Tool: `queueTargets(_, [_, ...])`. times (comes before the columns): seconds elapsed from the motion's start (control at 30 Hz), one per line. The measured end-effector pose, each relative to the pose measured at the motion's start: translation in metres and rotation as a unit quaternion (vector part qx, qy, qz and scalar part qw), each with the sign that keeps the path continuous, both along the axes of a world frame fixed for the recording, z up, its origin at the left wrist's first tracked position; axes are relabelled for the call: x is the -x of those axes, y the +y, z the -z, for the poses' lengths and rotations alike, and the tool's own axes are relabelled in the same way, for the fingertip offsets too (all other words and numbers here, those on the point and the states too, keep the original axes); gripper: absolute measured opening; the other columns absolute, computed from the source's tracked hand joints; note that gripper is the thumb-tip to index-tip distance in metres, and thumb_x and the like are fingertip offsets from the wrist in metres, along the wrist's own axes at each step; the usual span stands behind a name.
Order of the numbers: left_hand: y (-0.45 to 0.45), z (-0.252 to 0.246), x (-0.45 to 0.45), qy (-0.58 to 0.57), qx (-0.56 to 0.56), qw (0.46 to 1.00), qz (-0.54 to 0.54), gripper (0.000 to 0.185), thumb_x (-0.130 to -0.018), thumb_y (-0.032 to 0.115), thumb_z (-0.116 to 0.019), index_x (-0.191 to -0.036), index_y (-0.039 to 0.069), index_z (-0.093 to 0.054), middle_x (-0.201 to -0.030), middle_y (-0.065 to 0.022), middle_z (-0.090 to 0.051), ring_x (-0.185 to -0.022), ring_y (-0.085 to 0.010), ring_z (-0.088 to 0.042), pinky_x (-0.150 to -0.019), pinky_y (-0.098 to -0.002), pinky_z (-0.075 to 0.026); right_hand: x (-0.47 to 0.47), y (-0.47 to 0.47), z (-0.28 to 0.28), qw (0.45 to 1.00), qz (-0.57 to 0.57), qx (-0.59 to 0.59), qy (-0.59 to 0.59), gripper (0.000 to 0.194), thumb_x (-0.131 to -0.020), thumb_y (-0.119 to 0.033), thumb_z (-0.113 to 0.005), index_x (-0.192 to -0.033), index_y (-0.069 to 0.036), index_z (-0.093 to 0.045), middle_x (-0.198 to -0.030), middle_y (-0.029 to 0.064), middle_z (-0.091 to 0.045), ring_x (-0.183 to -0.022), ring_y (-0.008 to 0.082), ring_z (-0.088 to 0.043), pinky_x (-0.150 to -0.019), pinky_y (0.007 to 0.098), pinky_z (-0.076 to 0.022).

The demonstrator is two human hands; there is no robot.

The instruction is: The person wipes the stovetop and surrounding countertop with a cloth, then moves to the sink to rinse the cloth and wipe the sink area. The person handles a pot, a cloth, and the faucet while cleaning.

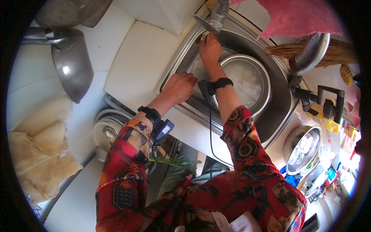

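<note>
My right hand [210, 49] reaches to the far left corner of the metal sink [275, 116], its fingers closed around a small pale thing [205, 35] that I cannot make out. My left hand [180, 87] is curled over the near left rim of the sink; whether its fingers hold anything is hidden. In the sink, beside my right forearm, a round metal basin [268, 87] holds cloudy water with pale, unclear contents.
A faucet [216, 17] juts over the sink's far corner. Pink cloth [298, 17], a straw brush [336, 52] and a metal ladle [311, 55] lie to the right. Stacked bowls [107, 130] stand at the lower left, below a hanging metal pan [72, 63].
</note>
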State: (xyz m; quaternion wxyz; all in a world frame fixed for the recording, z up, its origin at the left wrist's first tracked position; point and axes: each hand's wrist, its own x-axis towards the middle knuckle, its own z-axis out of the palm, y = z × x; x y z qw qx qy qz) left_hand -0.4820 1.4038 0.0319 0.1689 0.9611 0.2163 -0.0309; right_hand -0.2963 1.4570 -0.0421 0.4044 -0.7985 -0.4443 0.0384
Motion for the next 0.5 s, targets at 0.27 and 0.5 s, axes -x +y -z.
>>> queueTargets(0.27, [-0.003, 0.005, -0.001, 0.002, -0.015, 1.000, 0.015, 0.014, -0.080, 0.013, -0.058, -0.090, 0.004, -0.062, -0.091, -0.0134, -0.062, -0.092, -0.0313, -0.061, -0.082, -0.0426, -0.050, -0.039, -0.009, 0.025, 0.926, -0.048, -0.198, 0.319, 0.010, -0.082, -0.008, -0.069, -0.087, 0.000, -0.065, -0.082, 0.0130, -0.070, -0.074, 0.0226, -0.068, -0.069, 0.0339, -0.0533])
queueTargets(0.5, [-0.004, 0.000, 0.000, -0.028, -0.010, 0.999, 0.013, 0.011, -0.078, 0.011, -0.059, -0.086, 0.004, -0.061, -0.088, -0.0128, -0.061, -0.090, -0.0318, -0.061, -0.080, -0.0428, -0.050, -0.096, -0.056, 0.010, 0.681, 0.165, -0.362, 0.614, 0.009, -0.089, -0.004, -0.059, -0.091, 0.004, -0.061, -0.086, 0.0123, -0.071, -0.077, 0.0176, -0.070, -0.067, 0.0301, -0.0561])
